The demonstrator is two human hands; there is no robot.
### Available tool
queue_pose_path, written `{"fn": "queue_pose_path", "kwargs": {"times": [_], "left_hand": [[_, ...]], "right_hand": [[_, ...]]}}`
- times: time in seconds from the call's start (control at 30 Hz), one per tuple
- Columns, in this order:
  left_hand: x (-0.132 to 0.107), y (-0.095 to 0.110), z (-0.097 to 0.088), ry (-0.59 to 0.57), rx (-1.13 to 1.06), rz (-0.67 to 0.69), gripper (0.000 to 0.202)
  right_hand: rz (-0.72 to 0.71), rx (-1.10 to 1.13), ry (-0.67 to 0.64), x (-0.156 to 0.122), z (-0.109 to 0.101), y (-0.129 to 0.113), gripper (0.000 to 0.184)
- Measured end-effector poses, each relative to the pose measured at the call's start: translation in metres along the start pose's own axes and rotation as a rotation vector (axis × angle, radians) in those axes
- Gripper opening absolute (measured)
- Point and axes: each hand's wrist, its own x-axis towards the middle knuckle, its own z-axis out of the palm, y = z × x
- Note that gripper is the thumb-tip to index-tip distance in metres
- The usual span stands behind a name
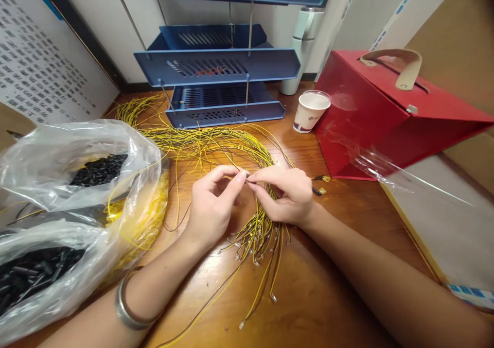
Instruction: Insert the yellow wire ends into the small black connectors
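Note:
My left hand (212, 204) and my right hand (285, 193) meet at their fingertips over the middle of a wooden table (309, 291). Both pinch a small dark piece (247, 175) at the end of a thin wire, too small to name for sure. Under my hands lies a bundle of yellow and brown wires (254, 235) with metal terminals at their near ends. The wires loop away toward the far left (154, 116). Two finished ends with yellow-and-black connectors (320, 185) lie just right of my right hand. A metal bangle (125, 307) sits on my left wrist.
Clear plastic bags (50, 183) with small black parts and yellow wires fill the left. A blue stacked letter tray (219, 70) stands at the back. A paper cup (311, 110) and a red box with a handle (386, 116) are at the right, near cardboard and plastic film (443, 219).

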Motion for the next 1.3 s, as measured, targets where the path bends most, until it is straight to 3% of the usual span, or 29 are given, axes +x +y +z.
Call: {"fn": "queue_pose_path", "kwargs": {"times": [0.37,0.57,1.07,1.3], "left_hand": [[0.0001,0.0009,0.0003,0.072,0.037,-0.008,0.018],[0.0013,0.0003,0.0005,0.073,0.024,-0.011,0.016],[0.0014,-0.0006,-0.0011,0.118,0.013,0.011,0.017],[0.0024,-0.001,0.0012,0.048,0.025,-0.021,0.02]], "right_hand": [[0.002,-0.087,0.048,-0.0007,0.0016,-0.0019,0.014],[0.033,-0.089,0.034,-0.0011,0.0012,-0.0023,0.027],[0.073,-0.151,0.056,-0.0002,0.0006,-0.0035,0.016],[0.119,-0.157,0.066,-0.0019,0.0007,-0.0006,0.017]]}}
